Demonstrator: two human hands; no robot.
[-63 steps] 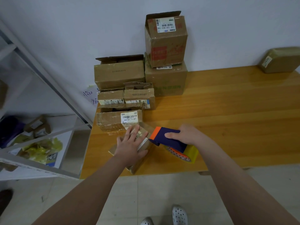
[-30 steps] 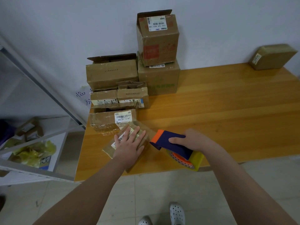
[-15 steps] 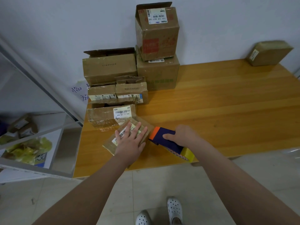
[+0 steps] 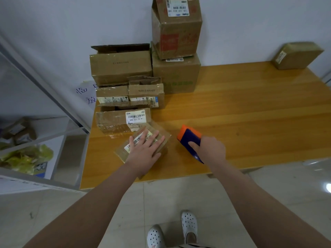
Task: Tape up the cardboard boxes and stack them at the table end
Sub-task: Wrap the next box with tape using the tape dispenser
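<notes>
From the head view, the left hand (image 4: 146, 151) lies flat, fingers straight and spread, pressing on the box (image 4: 161, 130) near the table's (image 4: 250, 113) front left edge. Just right of it and apart, the right hand (image 4: 211, 149) curls tightly round the dispenser (image 4: 189, 136). The stack (image 4: 175, 74) stands behind the box, at the wall.
</notes>
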